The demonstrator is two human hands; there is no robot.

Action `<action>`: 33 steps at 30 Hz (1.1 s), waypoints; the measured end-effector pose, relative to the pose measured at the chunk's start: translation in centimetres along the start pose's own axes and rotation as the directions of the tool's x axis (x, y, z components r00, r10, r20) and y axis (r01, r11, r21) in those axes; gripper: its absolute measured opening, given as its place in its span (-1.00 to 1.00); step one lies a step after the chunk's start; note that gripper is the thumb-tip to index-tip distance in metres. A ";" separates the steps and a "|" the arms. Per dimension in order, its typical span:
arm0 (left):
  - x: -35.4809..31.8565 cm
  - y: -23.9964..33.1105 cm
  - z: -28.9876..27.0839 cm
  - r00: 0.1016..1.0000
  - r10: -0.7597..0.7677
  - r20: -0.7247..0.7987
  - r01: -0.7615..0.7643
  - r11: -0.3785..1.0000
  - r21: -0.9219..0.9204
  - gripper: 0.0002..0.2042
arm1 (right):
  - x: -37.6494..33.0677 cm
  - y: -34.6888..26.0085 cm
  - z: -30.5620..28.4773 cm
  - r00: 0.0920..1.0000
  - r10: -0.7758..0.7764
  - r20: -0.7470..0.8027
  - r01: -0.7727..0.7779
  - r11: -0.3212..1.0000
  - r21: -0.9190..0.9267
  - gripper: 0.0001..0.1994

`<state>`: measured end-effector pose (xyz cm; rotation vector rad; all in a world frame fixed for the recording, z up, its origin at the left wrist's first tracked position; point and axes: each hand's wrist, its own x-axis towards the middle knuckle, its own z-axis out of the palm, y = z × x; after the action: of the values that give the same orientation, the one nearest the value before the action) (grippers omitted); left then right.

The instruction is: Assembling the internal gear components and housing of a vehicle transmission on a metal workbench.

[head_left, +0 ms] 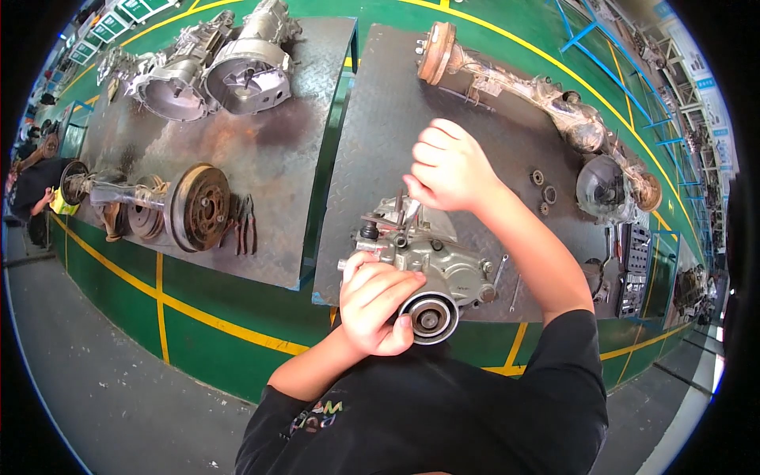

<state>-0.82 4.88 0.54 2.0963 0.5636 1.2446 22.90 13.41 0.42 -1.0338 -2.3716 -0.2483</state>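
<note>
Steel bench [372, 142] — both hands steady gear housing [431, 269].

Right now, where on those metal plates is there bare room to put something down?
Bare patches: the right plate between its left edge and the long axle, and the left plate between the gearbox housings and the brake drum. It is crowded around the steering gear housing under both hands.
</note>
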 end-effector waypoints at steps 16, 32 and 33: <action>-0.1 0.2 -0.1 1.000 -0.009 0.016 0.009 1.000 0.004 -0.60 | -0.3 0.7 6.2 0.990 -0.131 0.052 0.117 0.968 0.224 -0.78; -0.3 0.1 -0.3 0.999 -0.025 0.028 0.026 0.999 -0.028 -0.62 | -2.8 -3.6 -1.0 0.931 0.290 0.223 -0.238 0.943 -0.234 -0.67; -0.2 0.0 -0.3 0.999 -0.024 0.029 0.025 0.999 -0.028 -0.62 | -3.3 -4.1 -1.0 0.931 0.290 0.223 -0.238 0.943 -0.232 -0.67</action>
<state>-1.24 4.79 0.54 2.0748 0.5540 1.2001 22.18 8.22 -0.34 -1.5521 -2.4286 -0.2724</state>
